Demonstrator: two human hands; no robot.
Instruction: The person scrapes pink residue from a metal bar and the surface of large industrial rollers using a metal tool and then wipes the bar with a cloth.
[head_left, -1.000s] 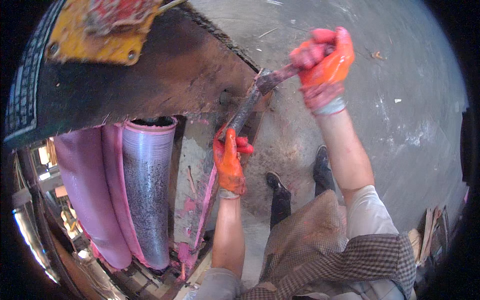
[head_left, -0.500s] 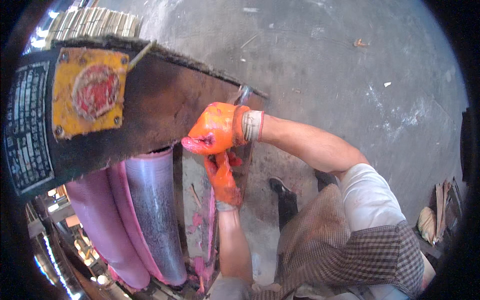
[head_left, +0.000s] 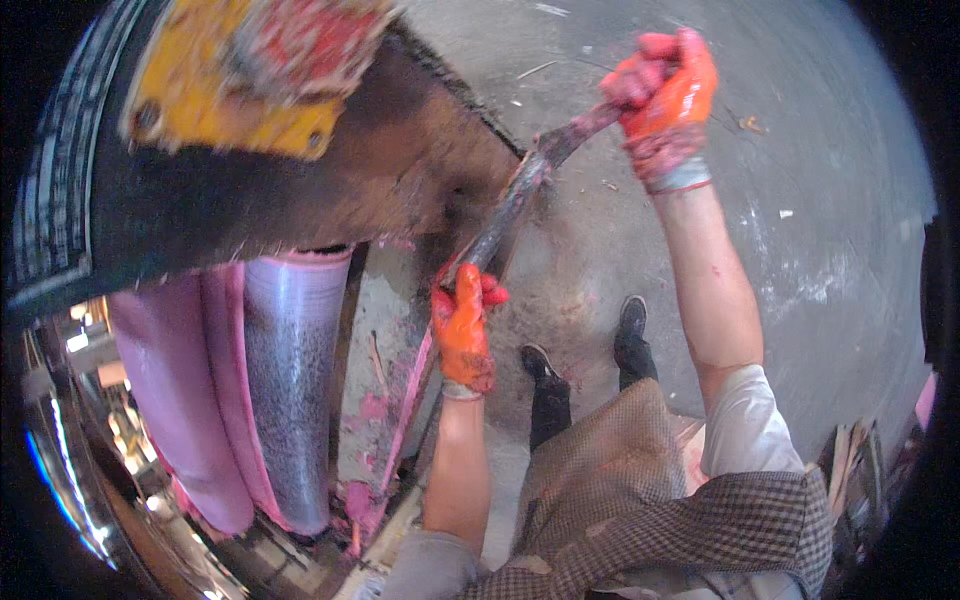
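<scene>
Bar (head_left: 504,215) between 2 hands (head_left: 463,335) (head_left: 668,105)

Yellow plate (head_left: 190,88) blurry, top cropped

Left hand (head_left: 463,340): orange coated glove, pinkish-red fingers, dark grime near the wrist
Right hand (head_left: 668,105): matching glossy glove, stained pink
Glove cuffs (head_left: 682,178): pale, the right one edged in red
Sleeves (head_left: 745,425): short, pale grey-white
Apron-like cloth (head_left: 720,520): small brown-and-pale check, creased
Trousers (head_left: 550,412): dark
Shoes (head_left: 632,318): black, pale line along the sole
</scene>
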